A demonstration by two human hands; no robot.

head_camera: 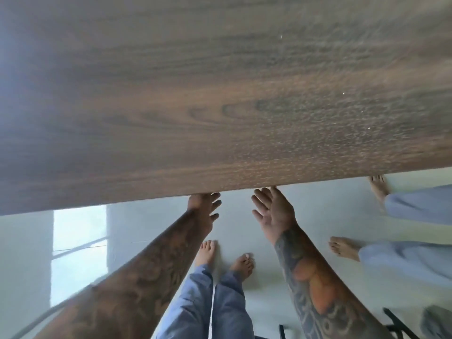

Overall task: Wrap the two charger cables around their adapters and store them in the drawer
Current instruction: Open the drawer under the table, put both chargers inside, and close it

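Seen from the head camera, a person is standing barefoot at a dark wood-grain tabletop (220, 94), which is filling the upper part of the view. Both tattooed arms are reaching toward its near edge. The left hand (204, 206) is at the edge with fingers loosely curled, gripping nothing. The right hand (274, 211) is just below the edge, palm showing, fingers spread and empty. No charger cables, adapters or drawer are showing anywhere, so nothing lies near either hand, and progress cannot be judged. Right of the tabletop's edge, another person's bare feet (344, 248) are showing on the pale floor (244, 228).
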